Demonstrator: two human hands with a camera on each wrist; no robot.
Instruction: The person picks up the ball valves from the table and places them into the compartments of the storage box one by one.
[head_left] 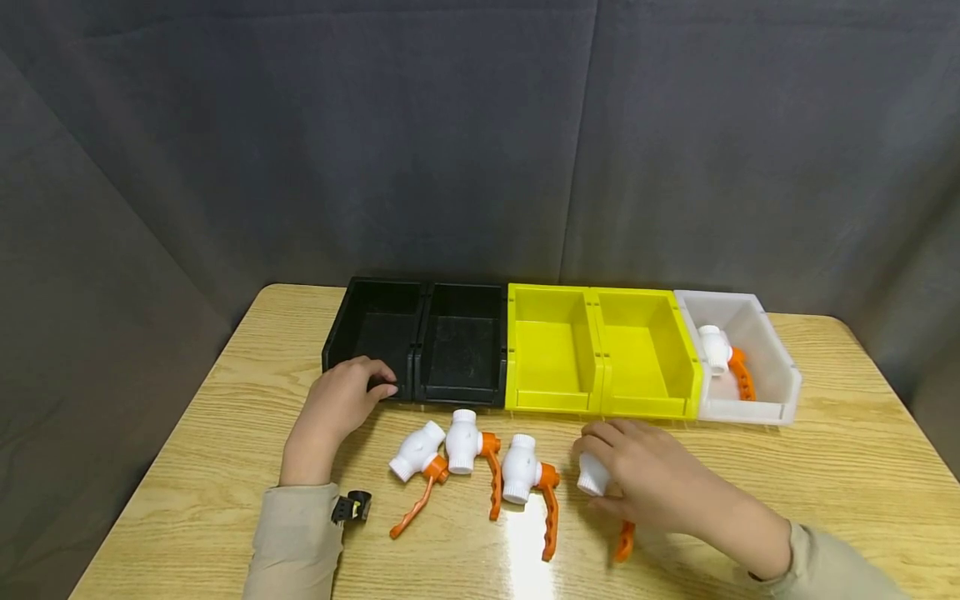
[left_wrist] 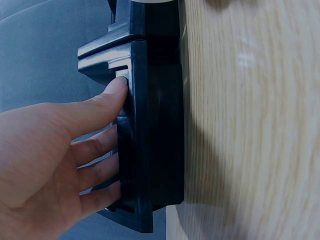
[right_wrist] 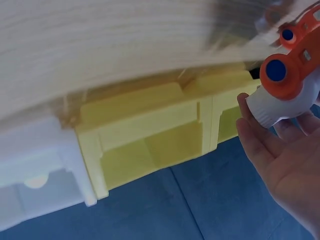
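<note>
My left hand (head_left: 341,406) is at the front rim of the leftmost black bin (head_left: 369,333). In the left wrist view the thumb lies on the rim of the black bin (left_wrist: 137,135) and the other fingertips go behind it. My right hand (head_left: 648,475) holds a white ball valve (head_left: 593,475) with an orange handle, low over the table. The right wrist view shows fingers around the white body of that valve (right_wrist: 292,105). Left of it, three more ball valves lie in a row: the nearest valve (head_left: 519,471), a middle valve (head_left: 463,443) and a tilted valve (head_left: 416,452).
Beside the leftmost bin stand a second black bin (head_left: 461,390), two yellow bins, left (head_left: 551,400) and right (head_left: 648,406), and a white bin (head_left: 750,410). Inside the white bin lies another ball valve (head_left: 716,350). A grey curtain (head_left: 480,150) hangs behind the wooden table (head_left: 187,500).
</note>
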